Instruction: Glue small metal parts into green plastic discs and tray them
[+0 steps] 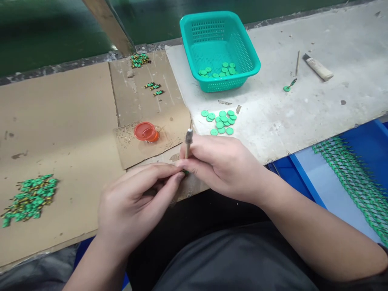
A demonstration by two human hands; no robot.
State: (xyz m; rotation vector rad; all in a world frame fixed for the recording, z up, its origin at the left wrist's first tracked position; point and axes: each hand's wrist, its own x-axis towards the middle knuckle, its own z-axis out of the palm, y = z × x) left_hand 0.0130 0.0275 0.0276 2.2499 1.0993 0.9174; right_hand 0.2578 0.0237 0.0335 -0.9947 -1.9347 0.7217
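My left hand (133, 198) is closed in a pinch on a small green piece (185, 172), mostly hidden by the fingertips. Against it, my right hand (227, 165) grips a thin wooden stick (187, 151) with a dark, metal-looking part near its upper end. Both sets of fingertips meet just above the bench's front edge. Beyond them stands a small red cup (145, 131) with orange-red contents. Loose green discs (223, 119) lie past my right hand.
A turquoise basket (220, 85) holds more green discs. Piles of small green-and-yellow figures (32, 198) lie on cardboard (60, 109) at left. On the right are a disc with a figure attached (287, 88), a stick (297, 63) and a white tube (319, 69). Rows of green pieces (351, 182) fill a blue crate.
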